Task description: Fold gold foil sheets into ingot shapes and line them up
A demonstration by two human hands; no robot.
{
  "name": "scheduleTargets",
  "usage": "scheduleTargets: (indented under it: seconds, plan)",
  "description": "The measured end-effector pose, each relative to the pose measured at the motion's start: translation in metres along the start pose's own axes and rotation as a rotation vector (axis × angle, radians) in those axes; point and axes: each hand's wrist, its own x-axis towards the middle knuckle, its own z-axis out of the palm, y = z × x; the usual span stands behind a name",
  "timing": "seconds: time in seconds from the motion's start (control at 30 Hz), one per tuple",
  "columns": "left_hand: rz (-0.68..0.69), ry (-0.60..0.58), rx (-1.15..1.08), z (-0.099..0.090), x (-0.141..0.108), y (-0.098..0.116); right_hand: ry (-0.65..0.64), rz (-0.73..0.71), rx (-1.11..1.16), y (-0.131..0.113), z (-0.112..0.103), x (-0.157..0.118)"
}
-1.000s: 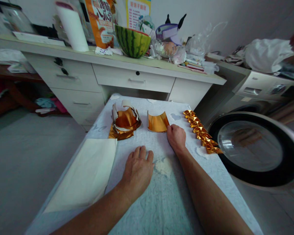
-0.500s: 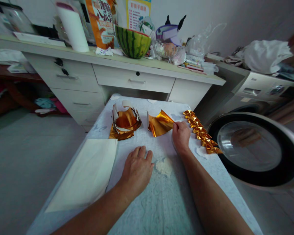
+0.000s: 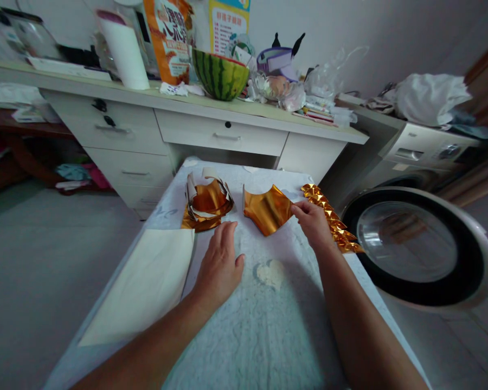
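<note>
My right hand [image 3: 314, 223] pinches the right corner of a shiny gold sheet [image 3: 267, 210], which curves up off the cloth-covered table [image 3: 268, 336]. Fingers apart and holding nothing, my left hand [image 3: 220, 265] hovers over the middle of the table, below and left of that sheet. Behind it lies a curled stack of gold and white sheets [image 3: 209, 200]. A row of folded gold pieces [image 3: 329, 216] runs down the table's right edge, partly behind my right hand. White paper [image 3: 142, 281] lies flat at the left.
Beyond the table stands a white counter with drawers [image 3: 228, 134], bearing a cut watermelon [image 3: 220, 76], an orange bag [image 3: 169, 43] and plastic bags. At the right a washing machine's round door [image 3: 415, 244] hangs open beside the table.
My right hand has shifted slightly right, and the gold sheet has turned and spread wider. My left hand has turned, its fingers pointing further forward and the thumb apart.
</note>
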Motion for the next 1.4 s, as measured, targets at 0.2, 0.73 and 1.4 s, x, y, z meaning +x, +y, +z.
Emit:
scheduleTargets:
  seconds: [0.2, 0.73, 1.4]
  plan:
    - [0.026, 0.045, 0.008, -0.004, 0.001, 0.001, -0.22, 0.123, 0.251, -0.009, -0.008, -0.02]
    - [0.11, -0.233, -0.127, -0.012, 0.006, -0.002, -0.325, 0.259, 0.538, 0.011, 0.018, -0.04]
    - [0.305, -0.59, 0.201, -0.027, -0.014, 0.019, -0.311, -0.063, 0.058, 0.014, 0.043, -0.057]
